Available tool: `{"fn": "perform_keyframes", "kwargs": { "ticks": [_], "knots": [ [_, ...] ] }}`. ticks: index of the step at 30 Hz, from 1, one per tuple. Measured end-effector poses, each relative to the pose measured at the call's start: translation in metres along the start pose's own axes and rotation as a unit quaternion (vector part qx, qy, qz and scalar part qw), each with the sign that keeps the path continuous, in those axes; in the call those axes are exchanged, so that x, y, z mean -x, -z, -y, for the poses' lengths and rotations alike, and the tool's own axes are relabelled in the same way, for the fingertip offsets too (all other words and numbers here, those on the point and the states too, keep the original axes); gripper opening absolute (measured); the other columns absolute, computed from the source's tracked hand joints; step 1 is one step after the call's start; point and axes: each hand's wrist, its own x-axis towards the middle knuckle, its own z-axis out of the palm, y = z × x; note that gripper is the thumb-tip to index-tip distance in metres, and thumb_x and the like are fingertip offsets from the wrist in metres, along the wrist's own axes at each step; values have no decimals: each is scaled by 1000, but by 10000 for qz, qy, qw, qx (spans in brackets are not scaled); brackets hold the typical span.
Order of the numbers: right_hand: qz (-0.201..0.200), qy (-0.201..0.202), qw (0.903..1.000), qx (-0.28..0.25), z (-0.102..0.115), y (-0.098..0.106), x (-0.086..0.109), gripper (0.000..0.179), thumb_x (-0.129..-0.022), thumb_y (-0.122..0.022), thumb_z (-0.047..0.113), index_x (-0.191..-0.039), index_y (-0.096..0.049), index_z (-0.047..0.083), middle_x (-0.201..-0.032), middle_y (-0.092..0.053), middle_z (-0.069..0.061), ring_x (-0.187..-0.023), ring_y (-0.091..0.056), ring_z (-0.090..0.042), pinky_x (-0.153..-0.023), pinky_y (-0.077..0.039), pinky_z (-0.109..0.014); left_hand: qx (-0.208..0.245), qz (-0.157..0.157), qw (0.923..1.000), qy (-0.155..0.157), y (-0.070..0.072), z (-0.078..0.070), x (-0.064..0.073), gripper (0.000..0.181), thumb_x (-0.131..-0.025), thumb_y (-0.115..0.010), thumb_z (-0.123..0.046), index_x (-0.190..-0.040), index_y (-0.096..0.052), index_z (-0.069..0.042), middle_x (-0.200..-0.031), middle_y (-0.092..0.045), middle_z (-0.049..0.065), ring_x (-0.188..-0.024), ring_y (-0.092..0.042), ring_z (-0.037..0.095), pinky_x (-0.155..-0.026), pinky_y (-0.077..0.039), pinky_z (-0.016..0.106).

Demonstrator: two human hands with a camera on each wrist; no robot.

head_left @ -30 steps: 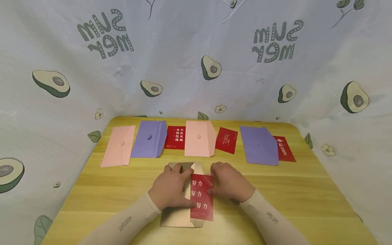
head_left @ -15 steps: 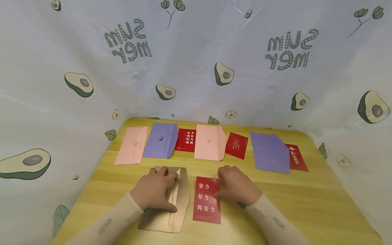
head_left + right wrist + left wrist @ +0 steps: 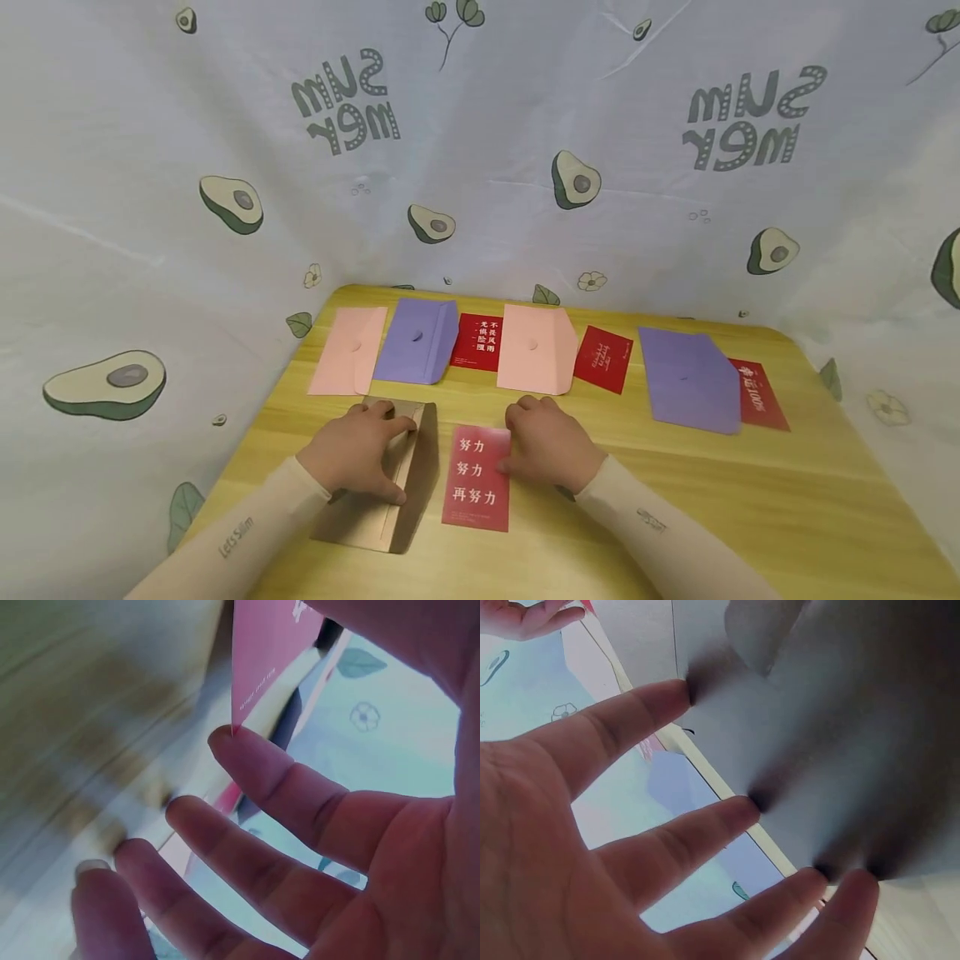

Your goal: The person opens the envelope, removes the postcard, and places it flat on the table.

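In the head view, a brown envelope [image 3: 362, 525] lies near the front of the table, its flap [image 3: 422, 483] on the right side. My left hand [image 3: 356, 450] rests on it with fingers spread; the fingertips [image 3: 739, 814] touch its surface in the left wrist view. Right of the envelope is a red card [image 3: 474, 487] with white characters, apart from it. My right hand [image 3: 551, 446] pinches the card's right edge between thumb and forefinger. The right wrist view shows a corner of the card [image 3: 262, 664] against the forefinger's tip, the other fingers loosely bent.
Along the table's [image 3: 675, 517] back edge lie a pink envelope [image 3: 345, 354], a purple envelope [image 3: 412, 342], a second pink envelope [image 3: 528, 350] and a second purple envelope [image 3: 686, 383]. Red cards [image 3: 477, 342] lie beside three of them. A printed curtain [image 3: 487, 150] hangs behind.
The red card, which overlapped the brown envelope, is now apart from it on its right. The left hand has shifted left with the envelope. The head view has turned somewhat.
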Motion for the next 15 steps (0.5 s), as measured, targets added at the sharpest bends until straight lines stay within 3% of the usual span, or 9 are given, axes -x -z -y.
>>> {"fn": "perform_keyframes", "kwargs": {
  "ticks": [7,15],
  "knots": [
    [-128,213,9996,129,11,-8,-10,52,-73,-91,55,-102,-73,15,-108,-67,-2,-92,-56,-23,-75,-54,-36,91,28,9999,-65,2,8,4,93,-54,-97,-60,-136,-68,-26,-138,-57,11,-116,-52,36,-75,-57,45],
    [-193,293,9992,195,18,-11,-11,64,-78,-89,52,-127,-74,13,-120,-69,-4,-101,-58,-25,-83,-55,-39,-88,-2,9999,-91,3,12,5,107,-54,-97,-62,-145,-59,-23,-135,-60,6,-114,-57,37,-76,-57,47]
  ]
}}
